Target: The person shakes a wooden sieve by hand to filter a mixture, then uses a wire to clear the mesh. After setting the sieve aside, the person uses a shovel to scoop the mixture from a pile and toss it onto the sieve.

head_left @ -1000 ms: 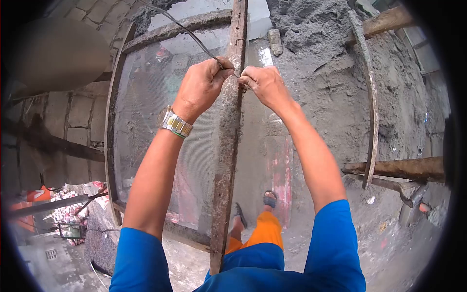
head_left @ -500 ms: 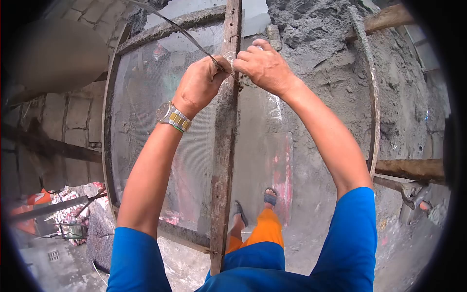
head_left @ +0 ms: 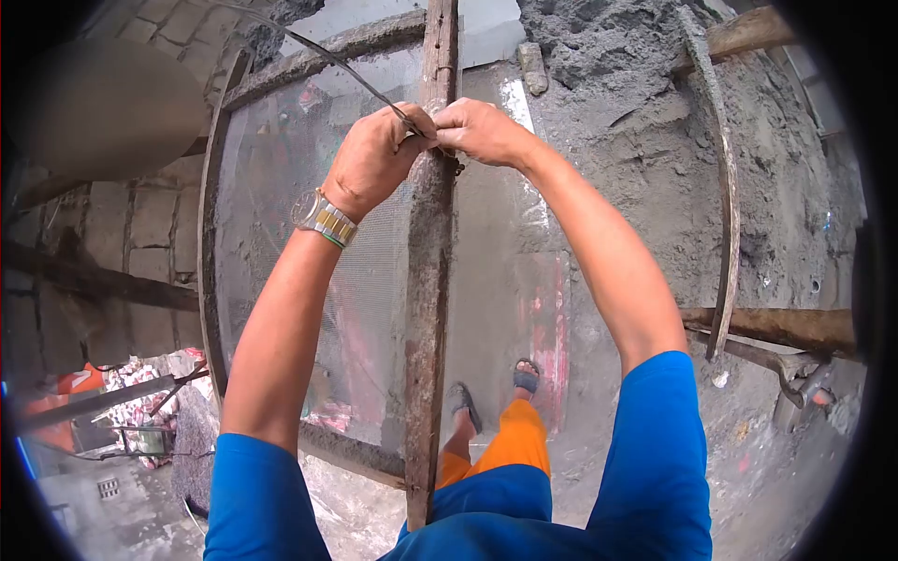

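Note:
A long, worn wooden beam (head_left: 428,309) runs upright through the middle of the view, along the edge of a framed mesh screen (head_left: 365,243). My left hand (head_left: 379,154), with a watch (head_left: 325,218) at the wrist, is closed on a dark wire (head_left: 341,65) just left of the beam. The wire runs up and to the left. My right hand (head_left: 482,134) is pinched closed in front of the beam, its fingertips meeting those of my left hand. What it holds is hidden. A bit of twisted wire (head_left: 458,168) shows at the beam just below.
Wet grey mortar (head_left: 608,103) is heaped at the upper right, near a thin wooden strip (head_left: 725,187). A round wooden pole (head_left: 776,329) lies at the right. Bags and orange items (head_left: 79,379) are at the lower left. My sandalled feet (head_left: 526,376) show below.
My right hand has moved in to meet my left hand at the beam, and its fingers now point left. My left hand stays closed on the wire. The view has shifted slightly.

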A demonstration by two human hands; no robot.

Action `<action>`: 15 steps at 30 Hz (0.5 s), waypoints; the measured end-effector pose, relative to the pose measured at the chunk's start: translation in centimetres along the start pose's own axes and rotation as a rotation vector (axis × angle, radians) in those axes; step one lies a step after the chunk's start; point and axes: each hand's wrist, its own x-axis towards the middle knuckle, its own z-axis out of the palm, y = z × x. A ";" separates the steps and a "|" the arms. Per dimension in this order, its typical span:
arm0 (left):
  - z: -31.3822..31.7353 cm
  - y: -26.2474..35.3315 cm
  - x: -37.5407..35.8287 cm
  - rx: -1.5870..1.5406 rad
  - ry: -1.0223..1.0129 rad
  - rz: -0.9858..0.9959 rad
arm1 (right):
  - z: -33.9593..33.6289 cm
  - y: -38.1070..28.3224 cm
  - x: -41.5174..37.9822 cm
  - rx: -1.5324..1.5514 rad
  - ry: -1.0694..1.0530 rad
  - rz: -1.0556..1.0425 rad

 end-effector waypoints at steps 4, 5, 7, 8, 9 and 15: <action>0.6 -0.5 0.1 -0.167 0.072 -0.068 | -1.0 -0.7 -0.4 0.208 -0.134 -0.044; 0.7 -0.5 0.3 -0.168 0.071 -0.068 | -1.4 -1.2 -0.9 0.141 -0.171 0.012; 0.6 0.1 0.7 -0.129 0.065 -0.163 | -0.1 -0.7 -1.2 0.108 -0.112 0.019; 0.6 0.3 0.9 -0.134 0.066 -0.156 | 0.3 -0.5 -1.2 0.074 -0.036 0.021; 0.6 0.3 1.2 -0.123 0.070 -0.161 | 0.7 -1.8 -1.3 0.064 0.126 0.105; 0.6 0.8 1.4 -0.029 0.091 -0.179 | 1.8 -2.6 -1.7 0.204 0.179 0.167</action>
